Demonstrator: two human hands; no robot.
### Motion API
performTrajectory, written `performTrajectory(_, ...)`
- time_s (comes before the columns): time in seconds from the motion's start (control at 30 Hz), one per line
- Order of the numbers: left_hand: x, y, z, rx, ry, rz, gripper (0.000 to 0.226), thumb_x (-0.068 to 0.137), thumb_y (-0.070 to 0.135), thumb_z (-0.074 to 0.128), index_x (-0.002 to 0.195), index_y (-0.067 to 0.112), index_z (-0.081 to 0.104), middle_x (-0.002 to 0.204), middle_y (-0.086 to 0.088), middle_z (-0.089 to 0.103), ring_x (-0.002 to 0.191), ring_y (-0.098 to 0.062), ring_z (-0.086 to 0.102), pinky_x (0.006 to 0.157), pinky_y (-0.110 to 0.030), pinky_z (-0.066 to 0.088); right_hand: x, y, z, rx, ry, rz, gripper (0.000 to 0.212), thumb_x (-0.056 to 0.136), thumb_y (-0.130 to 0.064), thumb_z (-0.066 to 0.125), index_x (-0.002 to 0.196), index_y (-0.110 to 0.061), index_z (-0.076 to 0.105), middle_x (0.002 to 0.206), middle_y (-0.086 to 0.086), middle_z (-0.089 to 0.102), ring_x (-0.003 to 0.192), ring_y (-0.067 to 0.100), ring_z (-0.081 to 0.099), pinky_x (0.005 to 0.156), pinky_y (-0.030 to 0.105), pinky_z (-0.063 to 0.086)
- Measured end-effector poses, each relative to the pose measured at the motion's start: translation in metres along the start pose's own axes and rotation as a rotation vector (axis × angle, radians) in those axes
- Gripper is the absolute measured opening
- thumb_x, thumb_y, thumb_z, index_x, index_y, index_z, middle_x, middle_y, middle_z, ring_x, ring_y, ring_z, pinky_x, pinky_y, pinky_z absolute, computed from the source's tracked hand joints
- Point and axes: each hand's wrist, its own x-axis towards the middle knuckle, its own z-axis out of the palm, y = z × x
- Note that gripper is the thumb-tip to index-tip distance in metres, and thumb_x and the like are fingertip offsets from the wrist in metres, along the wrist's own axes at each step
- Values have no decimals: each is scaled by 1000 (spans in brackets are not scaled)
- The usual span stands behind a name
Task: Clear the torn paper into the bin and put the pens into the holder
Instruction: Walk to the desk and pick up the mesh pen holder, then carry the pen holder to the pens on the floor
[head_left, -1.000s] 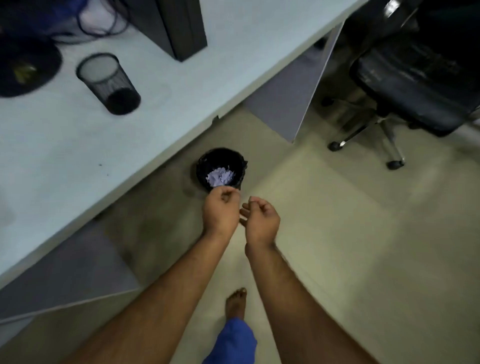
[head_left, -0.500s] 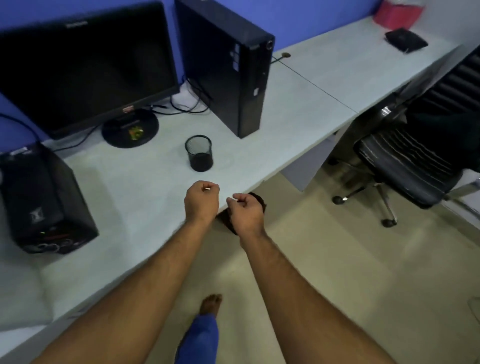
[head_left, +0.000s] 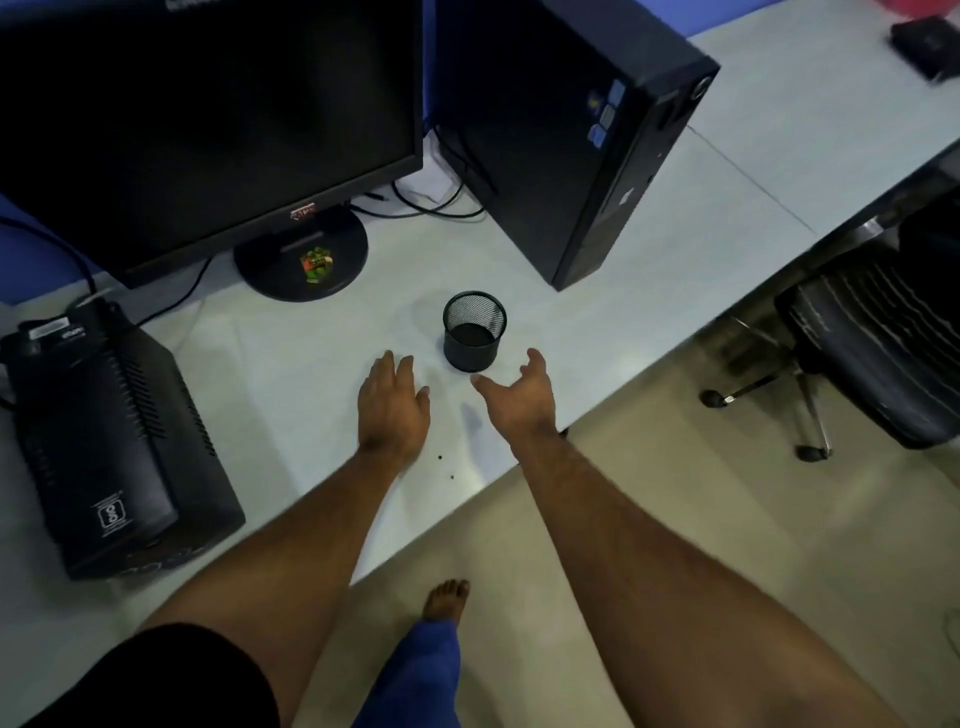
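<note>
Both bare forearms reach forward from the bottom of the view, out over the near edge of the pale desk (head_left: 291, 405). The left hand (head_left: 392, 408) lies palm down, flat and low over the desktop, its fingers stretched forward and held close together; whether the palm actually touches the surface cannot be told. It holds nothing. The right hand (head_left: 519, 397) is turned more on its side, with the thumb spread toward the left and the fingers loosely curved and pointing ahead, wide open and empty. The black mesh pen holder (head_left: 474, 331) stands upright on the desk just ahead of the gap between the two hands, nearer to the right hand's thumb and fingertips than to the left hand, but apart from both. Looking down into it, only its dark bottom shows. Two tiny dark specks (head_left: 445, 466) lie on the desk near the left wrist, between the two forearms. Behind the holder stand a dark monitor (head_left: 208, 119) on a round base and an upright black computer tower (head_left: 582, 140), with a black box (head_left: 104, 436) on the left part of the desk. A black office chair (head_left: 862, 348) stands on the floor to the right, and a bare foot (head_left: 447, 600) with a blue trouser leg shows below the desk edge.
</note>
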Motion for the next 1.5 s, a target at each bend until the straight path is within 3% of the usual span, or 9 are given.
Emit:
performTrajectory(0.13,-4,-5,29,157,35,48,63,101,48,32,149,7,35,155,-21,31,145,-36,28,120,-47,19,22,-9,14,-14,2,-96,111,72,-43,84,156,-16,17,158,6,34,146,22,33,116,38,35)
performTrajectory(0.33,-7,-6,30,221,53,54,65,102,49,25,152,7,26,159,-19,22,149,-34,20,120,-48,17,41,-15,33,3,11,-209,110,68,-39,87,154,-17,22,151,0,44,138,17,43,112,28,40)
performTrajectory(0.5,-7,-5,31,178,105,74,63,102,46,32,149,5,34,156,-21,29,147,-35,25,118,-50,22,46,-23,34,20,87,-254,80,70,-42,85,135,-24,41,127,-9,59,113,11,59,92,22,50)
performTrajectory(0.63,-7,-6,30,187,98,81,63,102,46,30,149,5,33,156,-21,28,147,-35,25,118,-49,21,41,-25,30,41,114,-234,77,67,-42,86,129,-23,45,117,-11,60,103,8,60,81,15,49)
performTrajectory(0.8,-8,-2,27,186,96,103,57,102,40,32,146,5,39,153,-20,36,144,-35,31,119,-49,20,19,-12,12,76,173,-223,75,63,-54,80,128,-30,51,118,-11,61,104,7,60,89,29,55)
performTrajectory(0.97,-30,10,26,89,178,424,39,100,24,44,133,6,56,135,-14,58,128,-30,53,110,-43,37,-24,23,-31,131,176,-169,65,57,-61,79,113,-32,63,109,-9,66,101,9,63,91,36,56)
performTrajectory(1.17,-127,95,39,-104,121,731,36,85,9,51,120,6,61,118,-11,63,108,-29,58,90,-40,46,-108,111,-123,175,400,-101,64,61,-49,83,117,-27,61,113,-6,63,105,6,61,92,26,52)
performTrajectory(1.33,-226,176,70,-95,-142,932,46,76,11,56,122,10,59,113,-8,61,101,-29,60,84,-41,47,-193,217,-196,226,621,51,70,65,-42,85,126,-26,55,116,-9,54,112,11,55,98,25,46)
performTrajectory(1.5,-315,243,102,28,-543,869,35,87,27,56,120,17,60,113,-7,64,106,-30,59,91,-39,45,-265,316,-235,390,710,218,83,55,-54,83,126,-25,51,121,-6,59,111,13,60,98,38,53)
